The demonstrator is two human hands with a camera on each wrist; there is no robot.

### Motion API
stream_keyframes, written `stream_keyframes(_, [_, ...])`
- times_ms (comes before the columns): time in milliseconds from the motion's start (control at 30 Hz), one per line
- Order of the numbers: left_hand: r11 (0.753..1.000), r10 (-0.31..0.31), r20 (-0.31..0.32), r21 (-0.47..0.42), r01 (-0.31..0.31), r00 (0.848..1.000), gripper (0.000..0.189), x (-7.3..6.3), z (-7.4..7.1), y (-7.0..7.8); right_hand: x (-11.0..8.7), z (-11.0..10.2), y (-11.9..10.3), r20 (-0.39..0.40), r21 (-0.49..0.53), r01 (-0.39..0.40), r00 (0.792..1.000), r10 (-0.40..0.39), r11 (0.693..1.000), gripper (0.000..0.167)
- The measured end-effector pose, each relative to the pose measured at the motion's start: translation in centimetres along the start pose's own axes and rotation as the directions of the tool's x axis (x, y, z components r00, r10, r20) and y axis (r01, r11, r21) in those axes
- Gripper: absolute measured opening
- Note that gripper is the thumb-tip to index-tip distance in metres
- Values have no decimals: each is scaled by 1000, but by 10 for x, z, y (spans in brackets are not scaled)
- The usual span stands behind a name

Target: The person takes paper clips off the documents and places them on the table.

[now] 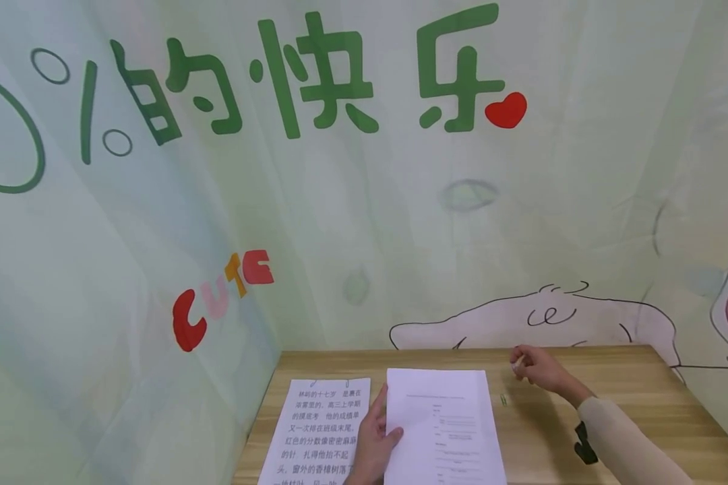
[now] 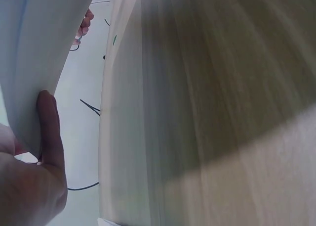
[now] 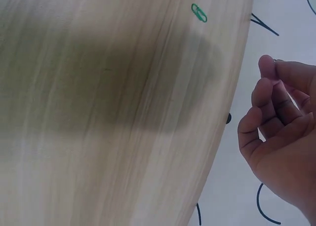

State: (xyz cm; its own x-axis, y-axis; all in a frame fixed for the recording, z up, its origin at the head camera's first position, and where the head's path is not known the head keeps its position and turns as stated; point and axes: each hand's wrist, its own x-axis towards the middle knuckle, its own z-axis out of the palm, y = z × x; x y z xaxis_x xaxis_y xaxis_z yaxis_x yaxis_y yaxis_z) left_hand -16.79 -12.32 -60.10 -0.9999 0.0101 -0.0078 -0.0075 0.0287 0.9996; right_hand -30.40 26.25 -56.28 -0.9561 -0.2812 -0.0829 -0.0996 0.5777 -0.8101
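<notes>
My left hand (image 1: 376,438) grips the left edge of a printed sheet or thin stack of paper (image 1: 443,431), thumb in front. The left wrist view shows this paper (image 2: 44,43) raised off the table, between the thumb and the fingers. Over the far part of the table, my right hand (image 1: 540,369) pinches a tiny thing, apparently a paper clip (image 2: 79,39), between thumb and forefinger; the fingertips mostly hide it. A green paper clip (image 3: 199,12) lies on the table below the right hand, to the right of the held paper.
Left of the held paper, another printed sheet (image 1: 315,431) lies on the wooden table (image 1: 582,431), with two clip loops at its top edge. A printed cloth (image 1: 364,202) hangs behind and to the left of the table. A black strap piece (image 1: 585,443) hangs at the right wrist.
</notes>
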Motion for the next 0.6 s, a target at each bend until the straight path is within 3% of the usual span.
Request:
stream_keyframes(267, [999,-2,-2,-38,2,1000,91,3,-4,-3,-2,5,8,-20,-10,-12,1000,12,1000,18])
stream_keyframes(600, [1000,19,6,-10,-19,1000,90,5,-7,-6,-5,11,13,-27,-29,-47,999,46,998,11])
